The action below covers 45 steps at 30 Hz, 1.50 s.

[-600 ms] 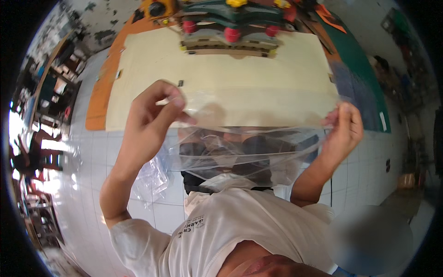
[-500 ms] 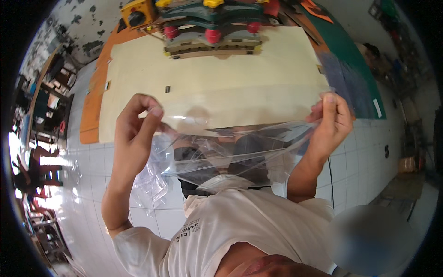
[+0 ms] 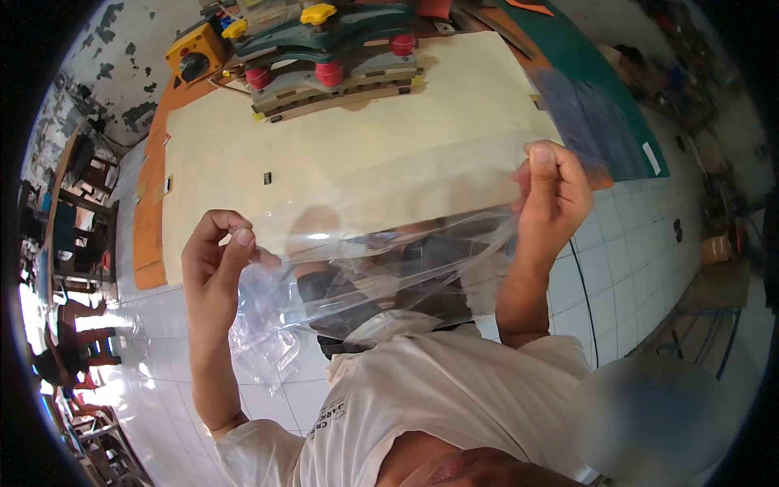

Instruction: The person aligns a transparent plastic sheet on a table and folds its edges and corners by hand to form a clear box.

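Observation:
A clear plastic sheet (image 3: 381, 268) hangs slack between my two hands, over my lap and the near edge of the table. My left hand (image 3: 219, 256) is closed, thumb against curled fingers, pinching the sheet's left end. At the right end, my right hand (image 3: 556, 191) grips the sheet between thumb and fingers, slightly higher than the left. Folds run across the lower part of the film, and more crumpled clear plastic (image 3: 264, 337) hangs below my left hand. Through the film I see my dark-clothed legs.
A cream board (image 3: 365, 146) covers much of the orange table (image 3: 150, 252). At its far side stands a dark green clamp-like machine (image 3: 324, 49) with yellow knobs, beside a yellow control box (image 3: 195, 55). A green mat (image 3: 600, 81) with stacked clear film lies right.
The view has shifted and tilted, so the table sits further left and slanted. My left hand is lower in view, and the sheet slants up to the right. Both grips stay.

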Each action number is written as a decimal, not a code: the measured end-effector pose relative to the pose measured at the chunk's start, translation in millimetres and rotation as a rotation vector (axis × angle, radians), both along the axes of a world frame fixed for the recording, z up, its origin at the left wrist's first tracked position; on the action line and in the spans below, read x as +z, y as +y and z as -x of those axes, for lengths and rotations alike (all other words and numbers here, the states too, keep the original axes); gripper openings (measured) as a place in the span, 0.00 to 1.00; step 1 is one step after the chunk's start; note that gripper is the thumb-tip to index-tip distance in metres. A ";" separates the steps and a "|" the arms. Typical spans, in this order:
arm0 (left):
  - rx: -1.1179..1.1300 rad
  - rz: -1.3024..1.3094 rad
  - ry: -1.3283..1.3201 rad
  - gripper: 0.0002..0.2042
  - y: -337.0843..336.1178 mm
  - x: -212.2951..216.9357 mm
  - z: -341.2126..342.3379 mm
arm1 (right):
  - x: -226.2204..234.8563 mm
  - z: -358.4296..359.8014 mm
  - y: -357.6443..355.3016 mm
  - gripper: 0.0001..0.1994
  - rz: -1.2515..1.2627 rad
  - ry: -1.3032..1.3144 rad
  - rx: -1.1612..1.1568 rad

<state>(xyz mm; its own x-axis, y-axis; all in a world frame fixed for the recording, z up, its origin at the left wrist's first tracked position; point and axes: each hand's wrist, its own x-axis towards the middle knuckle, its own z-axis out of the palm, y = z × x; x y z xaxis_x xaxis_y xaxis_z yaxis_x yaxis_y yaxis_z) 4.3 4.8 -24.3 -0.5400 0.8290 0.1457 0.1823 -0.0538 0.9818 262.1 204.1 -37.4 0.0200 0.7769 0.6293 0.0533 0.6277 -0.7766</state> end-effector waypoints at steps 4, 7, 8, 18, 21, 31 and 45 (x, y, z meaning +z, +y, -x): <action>-0.133 0.017 -0.032 0.07 -4.3 9.3 6.0 | -3.4 -4.6 7.7 0.09 0.055 0.075 0.010; -0.286 0.096 -0.217 0.13 -3.4 27.0 8.3 | -1.1 -5.5 9.4 0.09 0.082 0.148 -0.005; -0.290 0.113 -0.280 0.13 -1.8 31.7 7.7 | -1.5 -6.8 10.7 0.09 0.062 0.173 0.005; -0.288 0.018 -0.259 0.03 -1.1 30.8 -1.5 | 1.8 -5.5 7.4 0.09 0.008 0.244 0.037; -0.227 -0.043 -0.275 0.04 1.4 35.2 -11.7 | 1.0 -4.2 8.0 0.10 -0.013 0.264 0.040; -0.229 -0.055 -0.202 0.05 -4.2 44.1 -19.1 | 1.2 -7.1 11.3 0.11 -0.070 0.262 0.063; -0.275 0.014 -0.121 0.09 -2.9 52.3 -12.6 | 3.0 -3.4 8.1 0.10 -0.028 0.235 0.024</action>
